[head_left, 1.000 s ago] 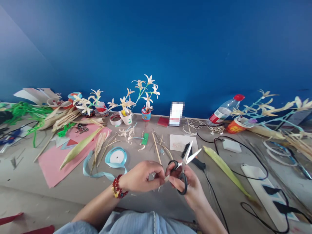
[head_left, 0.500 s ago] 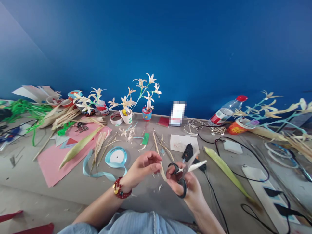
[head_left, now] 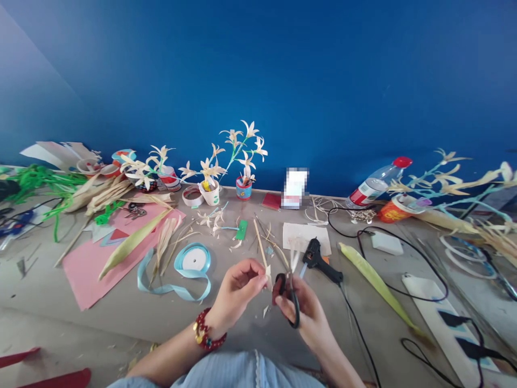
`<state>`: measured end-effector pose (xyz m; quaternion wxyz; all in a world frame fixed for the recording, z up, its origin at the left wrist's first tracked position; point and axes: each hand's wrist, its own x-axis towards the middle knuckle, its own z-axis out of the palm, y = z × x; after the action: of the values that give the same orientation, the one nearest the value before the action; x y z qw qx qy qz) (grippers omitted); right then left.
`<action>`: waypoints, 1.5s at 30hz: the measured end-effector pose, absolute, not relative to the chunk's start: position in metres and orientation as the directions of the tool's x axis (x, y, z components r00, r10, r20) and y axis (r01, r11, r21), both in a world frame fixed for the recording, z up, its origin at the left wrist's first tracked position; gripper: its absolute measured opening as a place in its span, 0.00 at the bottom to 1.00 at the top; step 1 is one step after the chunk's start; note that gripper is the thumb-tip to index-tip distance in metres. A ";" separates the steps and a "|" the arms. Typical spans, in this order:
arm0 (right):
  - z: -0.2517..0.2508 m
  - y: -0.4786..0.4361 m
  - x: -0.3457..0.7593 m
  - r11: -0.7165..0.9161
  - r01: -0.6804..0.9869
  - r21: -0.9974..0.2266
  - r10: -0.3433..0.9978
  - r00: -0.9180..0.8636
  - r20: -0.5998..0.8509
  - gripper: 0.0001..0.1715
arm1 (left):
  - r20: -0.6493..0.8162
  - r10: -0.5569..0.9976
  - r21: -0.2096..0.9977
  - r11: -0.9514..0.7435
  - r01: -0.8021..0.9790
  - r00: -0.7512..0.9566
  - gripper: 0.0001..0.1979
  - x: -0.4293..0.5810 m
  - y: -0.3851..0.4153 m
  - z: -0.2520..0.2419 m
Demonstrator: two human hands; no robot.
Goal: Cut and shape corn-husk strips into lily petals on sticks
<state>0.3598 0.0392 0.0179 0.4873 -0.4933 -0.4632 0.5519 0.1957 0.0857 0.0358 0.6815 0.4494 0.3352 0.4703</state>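
Note:
My right hand (head_left: 304,306) grips black-handled scissors (head_left: 288,293), fingers through the loops, blades pointing up and away and blurred. My left hand (head_left: 238,286), with a red bead bracelet at the wrist, pinches a small pale straw strip (head_left: 268,272) right beside the scissors. Both hands hover above the grey table (head_left: 60,302), close to my body. A few tiny pale scraps lie on the table under my hands.
A black glue gun (head_left: 321,260) with its cable lies just beyond my right hand. A light-blue ribbon roll (head_left: 193,261), pink paper (head_left: 91,264), green husks, straw flowers in small cups (head_left: 210,191), a bottle (head_left: 374,186) and a power strip (head_left: 440,320) crowd the table.
The scissors have swung from pointing right to pointing almost straight up, nearer my left hand. My left hand has closed into a pinch on the strip. The glue gun behind is now uncovered.

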 end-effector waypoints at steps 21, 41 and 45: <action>0.016 0.028 0.358 -0.173 0.054 -0.983 0.959 -0.220 -0.181 0.34 | 0.129 0.947 0.986 -0.089 -0.144 0.295 0.09 0.194 0.087 0.037; 0.018 0.028 0.359 -0.233 0.061 -0.971 0.947 -0.215 -0.240 0.35 | 0.179 0.937 0.974 -0.127 -0.186 0.301 0.09 0.196 0.088 0.042; 0.016 0.028 0.359 -0.215 0.067 -0.974 0.953 -0.204 -0.224 0.35 | 0.193 0.931 0.971 -0.136 -0.197 0.309 0.08 0.195 0.088 0.043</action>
<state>0.3595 0.0278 0.0163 0.3745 -0.5076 -0.5022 0.5915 0.1954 0.0877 0.0425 0.5732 0.5708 0.3218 0.4920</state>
